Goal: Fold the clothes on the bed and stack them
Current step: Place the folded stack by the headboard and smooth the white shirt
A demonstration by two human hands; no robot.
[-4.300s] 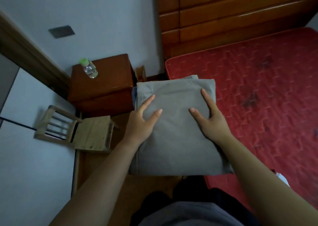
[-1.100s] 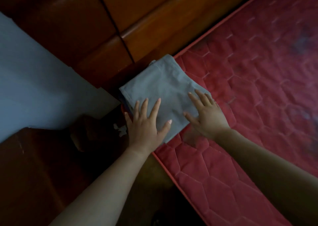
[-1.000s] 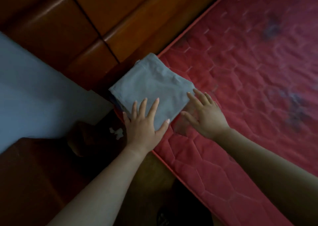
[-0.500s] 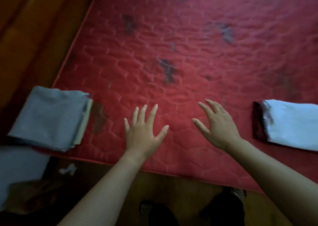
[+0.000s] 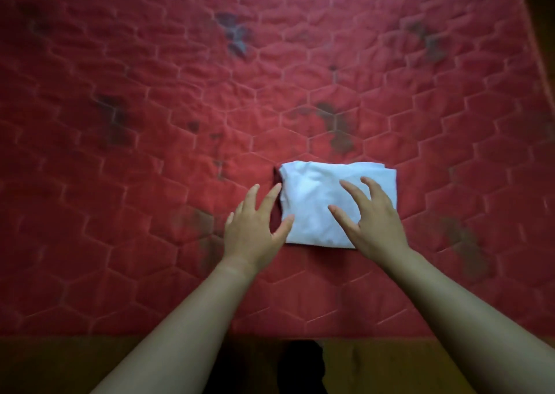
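Across the red quilted mattress (image 5: 120,183), which fills nearly the whole view above a strip of wooden floor (image 5: 90,363), only one piece of clothing shows: a white garment (image 5: 315,189), already folded into a compact rectangle and lying near the bed's front edge, right of centre. No loose clothes and no stack are in view, so the folding of this piece looks done, and what seems left is to carry it to a pile; whether other clothes wait out of sight cannot be told. The right hand (image 5: 375,222) is spread over the garment's right half, fingers apart and lightly bent, gripping nothing. The left hand (image 5: 252,228) lies open at its left edge, fingers straight, thumb at the cloth's lower corner. A dark sliver at that edge is too small to identify.
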